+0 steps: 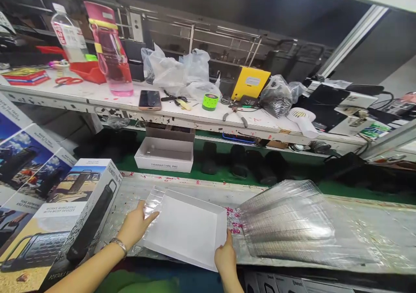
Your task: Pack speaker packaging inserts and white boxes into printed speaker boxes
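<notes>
Two hands hold one white tray (185, 230) at the near edge of the bench, tipped slightly toward the person. The left hand (134, 226) grips the tray's left rim, fingers spread over a clear plastic insert (152, 202) that sits at the far-left corner of the tray. The right hand (224, 256) pinches the tray's near-right corner, thumb on top — both hands are closed on it, neither free.

Judgement: the step in hand appears to be seating the clear insert into the tray. The insert looks only partly in, so the next move likely calls for pressing it flat and square while the right hand steadies the tray.

Just right of the tray lies a stack of clear inserts (289, 219), fanned out on the foil-covered bench (373, 232), within easy reach of the right hand. To the left, printed product boxes (65, 210) stand beside the left forearm.

Farther off, an open white box (165, 154) rests on the green surface. On the far shelf — a pink bottle (110, 50), a phone (150, 99), a green tape roll (210, 101), a yellow box (250, 83) and plastic bags (178, 69).
</notes>
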### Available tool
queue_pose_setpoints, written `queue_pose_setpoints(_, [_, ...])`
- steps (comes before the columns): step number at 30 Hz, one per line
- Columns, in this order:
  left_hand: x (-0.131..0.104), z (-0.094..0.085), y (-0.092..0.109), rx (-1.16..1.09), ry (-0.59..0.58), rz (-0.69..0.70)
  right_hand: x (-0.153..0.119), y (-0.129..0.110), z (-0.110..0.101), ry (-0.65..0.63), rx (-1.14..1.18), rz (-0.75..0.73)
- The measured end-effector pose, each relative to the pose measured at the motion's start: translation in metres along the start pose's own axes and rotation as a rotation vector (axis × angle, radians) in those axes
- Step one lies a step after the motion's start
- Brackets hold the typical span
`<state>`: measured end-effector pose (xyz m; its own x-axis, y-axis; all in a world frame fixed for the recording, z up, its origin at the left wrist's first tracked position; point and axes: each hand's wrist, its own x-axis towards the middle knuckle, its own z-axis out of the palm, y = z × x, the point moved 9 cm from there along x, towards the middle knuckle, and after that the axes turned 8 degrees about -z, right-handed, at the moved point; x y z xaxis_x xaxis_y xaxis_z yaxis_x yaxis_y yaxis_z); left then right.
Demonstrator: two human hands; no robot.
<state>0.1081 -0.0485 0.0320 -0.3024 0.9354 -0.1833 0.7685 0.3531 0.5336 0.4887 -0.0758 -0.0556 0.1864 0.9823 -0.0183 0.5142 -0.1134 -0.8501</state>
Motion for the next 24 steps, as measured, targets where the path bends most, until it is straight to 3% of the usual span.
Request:
queue_pose_setpoints(5, [0.006,0.008,0.005,0.127,0.221,0.082,-0.010,-0.013,0.002,-0.068,0.158,-0.014])
queue_pose_setpoints(8, [0.007,0.002,-0.001,0.068,0.303,0.027,-0.011,-0.006,0.000,-0.174,0.240,0.014])
queue_pose_setpoints(10, [0.002,-0.013,-0.008,-0.079,0.325,0.026,-0.003,-0.002,-0.010,-0.238,0.236,0.072])
queue_pose_setpoints(12, [-0.011,-0.042,-0.016,-0.229,0.408,0.075,0.016,-0.014,-0.033,-0.214,0.184,0.100])
queue_pose_setpoints(15, [-0.036,-0.092,-0.039,-0.367,0.560,0.073,0.060,-0.071,-0.063,-0.136,0.125,0.044])
queue_pose_setpoints(17, [-0.050,-0.118,-0.060,-0.411,0.618,0.014,0.092,-0.121,-0.065,-0.127,0.116,0.010])
queue_pose_setpoints(20, [-0.065,-0.137,-0.096,-0.412,0.680,-0.052,0.138,-0.183,-0.040,-0.142,0.141,0.025])
queue_pose_setpoints(24, [-0.077,-0.131,-0.152,-0.370,0.681,-0.123,0.196,-0.234,0.025,-0.199,0.218,0.055])
